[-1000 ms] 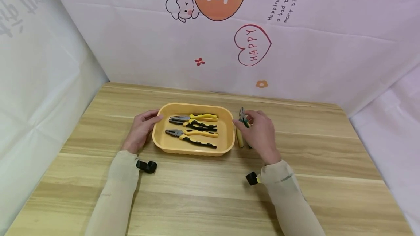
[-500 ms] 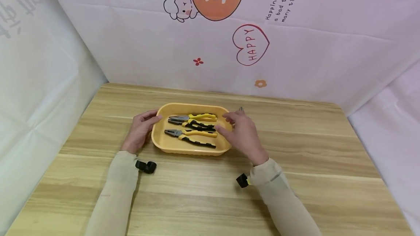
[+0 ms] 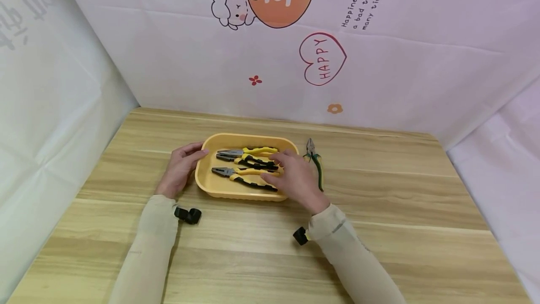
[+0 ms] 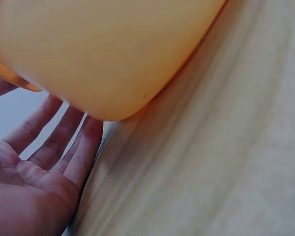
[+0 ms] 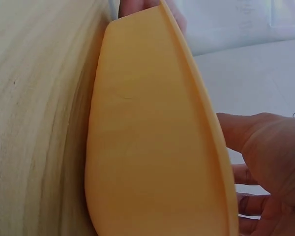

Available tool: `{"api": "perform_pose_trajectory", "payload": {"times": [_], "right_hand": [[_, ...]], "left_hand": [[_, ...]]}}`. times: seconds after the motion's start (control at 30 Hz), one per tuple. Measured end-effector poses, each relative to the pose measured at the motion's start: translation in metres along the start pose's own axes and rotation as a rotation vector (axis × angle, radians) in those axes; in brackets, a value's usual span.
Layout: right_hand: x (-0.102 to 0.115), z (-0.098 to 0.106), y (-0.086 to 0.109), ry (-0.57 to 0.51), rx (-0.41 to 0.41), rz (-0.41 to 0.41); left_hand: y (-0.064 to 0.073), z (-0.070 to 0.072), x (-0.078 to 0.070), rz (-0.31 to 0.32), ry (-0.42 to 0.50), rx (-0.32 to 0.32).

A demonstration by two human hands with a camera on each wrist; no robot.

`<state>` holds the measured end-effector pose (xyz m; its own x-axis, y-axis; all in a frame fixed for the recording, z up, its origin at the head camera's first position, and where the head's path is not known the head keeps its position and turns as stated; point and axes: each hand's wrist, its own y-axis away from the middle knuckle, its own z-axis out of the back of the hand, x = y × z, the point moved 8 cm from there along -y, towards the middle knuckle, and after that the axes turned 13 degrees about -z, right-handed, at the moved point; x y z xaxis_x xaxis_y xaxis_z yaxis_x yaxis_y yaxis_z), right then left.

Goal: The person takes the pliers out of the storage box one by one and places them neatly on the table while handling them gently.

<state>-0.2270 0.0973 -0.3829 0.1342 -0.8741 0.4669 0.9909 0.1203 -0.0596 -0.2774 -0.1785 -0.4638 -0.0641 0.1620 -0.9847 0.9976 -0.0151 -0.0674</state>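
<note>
A yellow plastic basin [image 3: 244,196] sits on the table with three pliers in it, handles to the right. Needle-nose pliers [image 3: 232,152] lie at the back, partly over a second pair of pliers [image 3: 250,160]; combination pliers [image 3: 223,171] lie in front. My left hand [image 3: 179,168] holds the basin's left end, thumb at the rim and fingers against the outer wall [image 4: 113,54]. Over the right end, my right hand [image 3: 297,177] reaches in with thumb and fingers apart near the plier handles, partly hiding them. Its fingertips are behind the wall [image 5: 147,128] in the right wrist view.
Green-and-yellow-handled pliers [image 3: 315,165] lie on the wooden table [image 3: 401,191], right of the basin and beside my right hand. A printed white cloth [image 3: 177,60] hangs behind the table, with white cloth at both sides.
My right hand has left the green-and-yellow pliers and moved left, over the basin. Those pliers stay on the table and show more fully. My left hand keeps its place.
</note>
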Motion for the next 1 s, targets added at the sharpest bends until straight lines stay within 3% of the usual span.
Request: {"api": "perform_pose_trajectory", "payload": {"times": [0.37, 1.0], "right_hand": [[0.005, -0.017, -0.003, -0.046, 0.106, 0.013], [0.018, -0.034, -0.009, 0.077, 0.215, 0.034]], "left_hand": [[0.000, -0.001, 0.000, -0.002, -0.008, -0.001], [0.000, -0.001, 0.000, -0.012, -0.006, 0.002]]}}
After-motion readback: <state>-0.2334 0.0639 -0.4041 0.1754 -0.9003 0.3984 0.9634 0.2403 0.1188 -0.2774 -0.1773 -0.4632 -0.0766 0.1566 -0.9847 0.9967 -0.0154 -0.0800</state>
